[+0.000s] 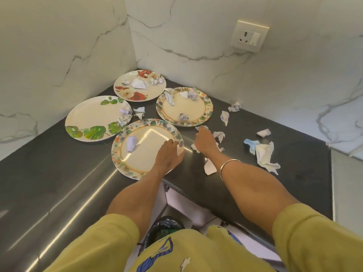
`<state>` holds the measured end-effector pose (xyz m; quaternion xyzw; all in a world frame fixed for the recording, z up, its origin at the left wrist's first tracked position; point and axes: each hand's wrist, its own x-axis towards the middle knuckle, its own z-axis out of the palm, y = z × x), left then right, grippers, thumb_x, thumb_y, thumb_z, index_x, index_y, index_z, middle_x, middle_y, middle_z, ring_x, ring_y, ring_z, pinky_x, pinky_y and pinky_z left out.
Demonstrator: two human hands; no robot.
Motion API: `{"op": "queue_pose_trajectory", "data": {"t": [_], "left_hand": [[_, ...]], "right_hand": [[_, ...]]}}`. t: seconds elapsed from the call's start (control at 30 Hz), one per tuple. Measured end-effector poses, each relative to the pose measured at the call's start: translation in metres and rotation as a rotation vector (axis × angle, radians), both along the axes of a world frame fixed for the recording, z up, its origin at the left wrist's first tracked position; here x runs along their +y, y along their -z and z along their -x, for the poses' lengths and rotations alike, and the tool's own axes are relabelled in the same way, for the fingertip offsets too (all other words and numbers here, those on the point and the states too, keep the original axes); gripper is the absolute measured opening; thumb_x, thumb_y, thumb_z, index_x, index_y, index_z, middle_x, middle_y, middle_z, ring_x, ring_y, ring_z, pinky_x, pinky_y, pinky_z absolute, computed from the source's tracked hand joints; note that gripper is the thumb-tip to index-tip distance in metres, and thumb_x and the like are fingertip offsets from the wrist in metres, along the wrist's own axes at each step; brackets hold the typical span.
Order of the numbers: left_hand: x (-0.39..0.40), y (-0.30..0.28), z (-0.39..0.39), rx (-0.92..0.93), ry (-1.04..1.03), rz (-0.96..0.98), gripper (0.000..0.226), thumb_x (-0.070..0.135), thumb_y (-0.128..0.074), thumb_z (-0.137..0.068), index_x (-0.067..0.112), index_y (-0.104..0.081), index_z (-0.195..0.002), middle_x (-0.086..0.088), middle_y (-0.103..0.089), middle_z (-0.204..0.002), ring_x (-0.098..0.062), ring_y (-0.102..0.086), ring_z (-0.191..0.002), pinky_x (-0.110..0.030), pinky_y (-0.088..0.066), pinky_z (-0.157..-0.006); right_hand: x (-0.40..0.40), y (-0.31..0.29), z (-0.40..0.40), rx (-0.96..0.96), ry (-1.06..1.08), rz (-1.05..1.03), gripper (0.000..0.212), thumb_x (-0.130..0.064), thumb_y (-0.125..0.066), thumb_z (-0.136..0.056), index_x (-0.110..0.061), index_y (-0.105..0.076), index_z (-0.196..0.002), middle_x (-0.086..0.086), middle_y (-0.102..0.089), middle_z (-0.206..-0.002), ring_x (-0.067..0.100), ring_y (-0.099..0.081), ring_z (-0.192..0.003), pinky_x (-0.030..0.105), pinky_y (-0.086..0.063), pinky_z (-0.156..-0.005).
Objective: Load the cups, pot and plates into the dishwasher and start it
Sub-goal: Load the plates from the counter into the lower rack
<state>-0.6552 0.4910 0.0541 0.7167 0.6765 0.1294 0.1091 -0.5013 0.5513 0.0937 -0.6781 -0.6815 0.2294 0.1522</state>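
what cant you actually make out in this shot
- Dishwasher, cups, pot: none in the head view; outside the frame or absent.
- Left hand grip on the nearest plate: fingertips curl over the rim, out of sight.
- Right hand: its back hides the fingertips among paper scraps.
- Bin: contents hidden by the shirt.

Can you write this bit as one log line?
left hand: on nearest plate rim | right hand: among paper scraps | loading: not begun

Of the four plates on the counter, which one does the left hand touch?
The nearest plate, with the mottled multicolour rim and one paper scrap on it. The left hand grips its right edge; the other three plates lie farther back, untouched.
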Motion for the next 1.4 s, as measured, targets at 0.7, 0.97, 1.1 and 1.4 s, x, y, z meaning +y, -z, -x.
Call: {"op": "queue_pose_trajectory", "data": {"t": [0.7, 0.97, 1.1, 1.4], "left_hand": [[0.049, 0.003, -0.043, 0.208, -0.264, 0.253, 0.040, 0.027, -0.042, -0.096, 0.006, -0.051, -0.129, -0.013, -0.063, -0.112, -0.032, -0.063, -0.093, -0.035, -0.047, -0.077], [0.056, -0.006, -0.051, 0.314, -0.179, 0.322, 0.032, 0.020, -0.051, -0.100, 0.003, -0.054, -0.127, -0.011, -0.065, -0.116, -0.028, -0.066, -0.101, -0.033, -0.051, -0.080], [0.055, -0.010, -0.049, 0.407, -0.135, 0.280, 0.037, 0.017, -0.050, -0.101, 0.003, -0.049, -0.135, -0.013, -0.059, -0.126, -0.031, -0.062, -0.110, -0.037, -0.051, -0.084], [0.068, -0.079, -0.044, 0.386, -0.238, 0.055, 0.038, 0.017, -0.051, -0.098, 0.002, -0.048, -0.133, -0.011, -0.063, -0.116, -0.029, -0.063, -0.103, -0.033, -0.046, -0.077]], "right_hand": [[0.164, 0.043, -0.022, 0.269, 0.383, 0.491, 0.060, -0.036, -0.061, -0.084, -0.005, -0.050, -0.134, 0.015, -0.055, -0.132, 0.033, -0.057, -0.114, 0.043, -0.050, -0.097], [0.157, 0.025, -0.016, 0.435, 0.470, 0.486, 0.052, -0.024, -0.064, -0.090, -0.001, -0.049, -0.134, 0.015, -0.053, -0.134, 0.032, -0.057, -0.115, 0.037, -0.051, -0.093], [0.154, 0.015, -0.014, 0.615, 0.629, 0.358, 0.060, -0.026, -0.069, -0.088, -0.003, -0.042, -0.136, 0.017, -0.055, -0.135, 0.035, -0.058, -0.117, 0.040, -0.051, -0.094], [0.152, -0.027, -0.026, 0.641, 0.663, 0.068, 0.047, -0.018, -0.047, -0.101, -0.002, -0.026, -0.140, 0.021, -0.051, -0.138, 0.038, -0.055, -0.120, 0.040, -0.047, -0.093]]}}
